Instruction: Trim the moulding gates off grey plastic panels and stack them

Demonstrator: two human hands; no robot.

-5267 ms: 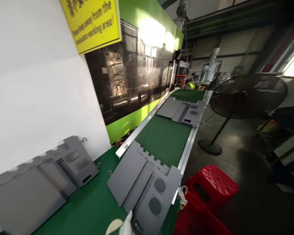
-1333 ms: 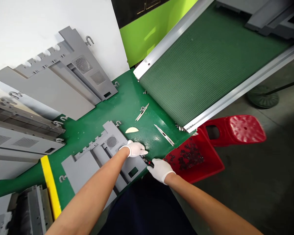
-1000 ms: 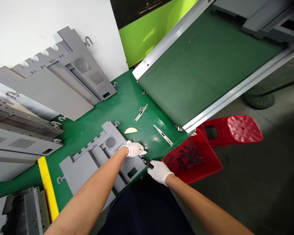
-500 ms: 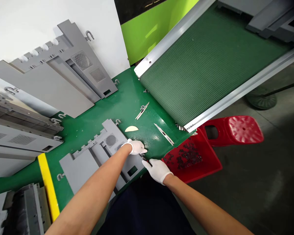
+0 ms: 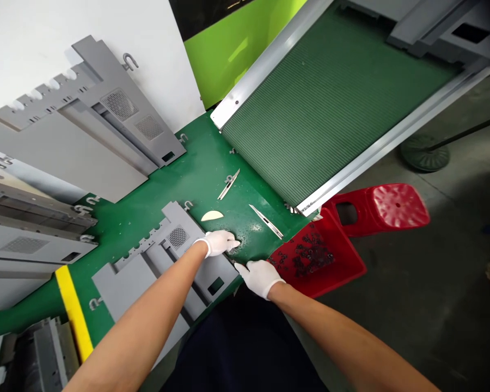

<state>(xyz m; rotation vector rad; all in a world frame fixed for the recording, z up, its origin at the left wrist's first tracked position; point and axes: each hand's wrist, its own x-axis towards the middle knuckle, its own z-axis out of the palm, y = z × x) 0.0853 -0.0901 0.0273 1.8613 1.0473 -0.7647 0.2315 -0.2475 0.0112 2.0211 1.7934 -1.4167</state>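
A grey plastic panel (image 5: 130, 283) with notches and mesh grilles lies flat on the green bench, partly under my left forearm. My left hand (image 5: 220, 243), in a white glove, is at the panel's right edge with its fingers bent together. Close by, my right hand (image 5: 260, 276), also gloved, has thumb and forefinger at the same edge near the corner. A small dark bit shows between the hands, too small to name. Above them lie a cream half-round piece (image 5: 212, 215) and two slim craft knives, one knife (image 5: 266, 221) nearer and another knife (image 5: 229, 184) beside a grey hook-shaped bit.
A red bin (image 5: 343, 267) with many small dark bits stands right of the bench, beside a red stool (image 5: 400, 206). A green conveyor belt (image 5: 330, 109) slopes down to the bench. Another grey panel (image 5: 93, 147) leans against the white board; more panels stand at left.
The view has shifted a little, so everything sits further left. My left fingertips have moved slightly up and away from my right fingertips. The panel stays in place on the bench.
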